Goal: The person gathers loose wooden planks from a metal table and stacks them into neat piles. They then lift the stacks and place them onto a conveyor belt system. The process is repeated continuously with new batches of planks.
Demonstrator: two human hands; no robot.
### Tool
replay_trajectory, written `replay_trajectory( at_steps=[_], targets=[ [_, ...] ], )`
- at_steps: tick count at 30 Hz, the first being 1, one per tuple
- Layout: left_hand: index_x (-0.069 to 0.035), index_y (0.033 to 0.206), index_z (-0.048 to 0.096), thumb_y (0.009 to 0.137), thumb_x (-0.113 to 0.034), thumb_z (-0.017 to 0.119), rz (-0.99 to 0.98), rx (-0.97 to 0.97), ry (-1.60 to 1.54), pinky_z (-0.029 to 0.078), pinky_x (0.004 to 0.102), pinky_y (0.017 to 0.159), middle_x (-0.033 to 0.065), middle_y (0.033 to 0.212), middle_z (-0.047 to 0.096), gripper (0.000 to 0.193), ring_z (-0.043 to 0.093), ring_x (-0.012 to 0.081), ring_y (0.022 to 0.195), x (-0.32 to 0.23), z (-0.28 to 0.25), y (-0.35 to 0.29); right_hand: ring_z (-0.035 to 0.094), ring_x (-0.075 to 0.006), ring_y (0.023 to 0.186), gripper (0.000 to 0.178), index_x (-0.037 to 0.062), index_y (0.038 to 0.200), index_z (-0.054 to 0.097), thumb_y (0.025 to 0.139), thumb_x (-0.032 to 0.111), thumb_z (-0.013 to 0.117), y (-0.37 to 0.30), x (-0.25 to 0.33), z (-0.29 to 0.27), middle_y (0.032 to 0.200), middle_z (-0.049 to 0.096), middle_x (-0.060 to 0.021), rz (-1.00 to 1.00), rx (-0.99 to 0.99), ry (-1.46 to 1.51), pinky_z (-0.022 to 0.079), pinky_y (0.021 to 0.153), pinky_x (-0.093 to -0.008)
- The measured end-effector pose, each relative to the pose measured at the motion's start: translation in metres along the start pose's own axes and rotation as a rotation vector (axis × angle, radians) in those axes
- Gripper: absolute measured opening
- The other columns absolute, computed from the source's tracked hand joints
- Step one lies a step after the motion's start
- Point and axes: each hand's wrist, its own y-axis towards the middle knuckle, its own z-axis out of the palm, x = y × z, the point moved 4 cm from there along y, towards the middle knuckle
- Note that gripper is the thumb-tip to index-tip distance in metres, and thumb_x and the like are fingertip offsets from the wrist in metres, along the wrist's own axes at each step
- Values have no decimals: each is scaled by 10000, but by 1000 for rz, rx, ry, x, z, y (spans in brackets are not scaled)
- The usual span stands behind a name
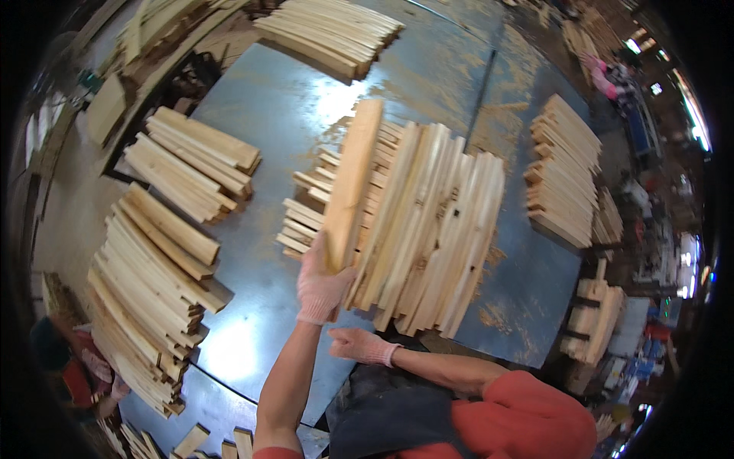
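My left hand (323, 281), in a pale pink work glove, grips a wooden board (355, 180) near its lower end. The board stands out lengthwise from the hand, over the left side of a stack of boards. Beside it lies a row of light wooden boards (436, 222), packed side by side, some with dark knots. Under and behind the held board, shorter wood pieces (302, 226) lie crosswise. My right hand (359, 346), gloved alike, is closed below the row's near end, apart from the wood, with nothing visible in it.
Blue-grey metal tables (256, 294) carry sawdust (501, 115). More board stacks lie at the far side (329, 34), left (191, 161), near left (145, 298) and right (564, 172). Another person (76, 367) is at the left edge; one in pink sleeves (608, 80) stands far right.
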Motion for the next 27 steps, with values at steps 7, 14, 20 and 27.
replay_trajectory(
  at_steps=[7,14,20,27],
  targets=[
    [-159,1659,488,868,-531,794,129,493,48,505,441,1117,231,1396,678,927,663,368,1292,-23,19,64,455,-77,801,219,54,1108,586,1038,219,713,-12,-2,7,826,493,42,140,161,360,439,713,-282],
    [-236,1604,557,917,-742,664,-40,490,351,539,463,1073,218,1323,707,861,681,395,1263,-22,-9,42,516,-91,810,389,31,1364,655,1034,218,747,-1,12,23,861,537,30,173,191,93,471,736,-276],
    [-84,1444,666,990,-462,683,-165,-26,-236,547,418,1012,162,1216,719,591,686,324,1154,64,-104,-26,639,-230,838,269,28,1105,669,997,273,700,77,65,36,931,691,-112,82,-131,-25,528,801,-391],
    [44,1400,678,991,-250,732,-468,-735,-361,546,353,978,139,1198,764,507,702,222,1077,237,-210,-220,653,-435,1220,575,40,1480,532,979,281,678,262,188,104,1280,683,-239,-400,-355,-722,534,1044,-523]
  ],
)
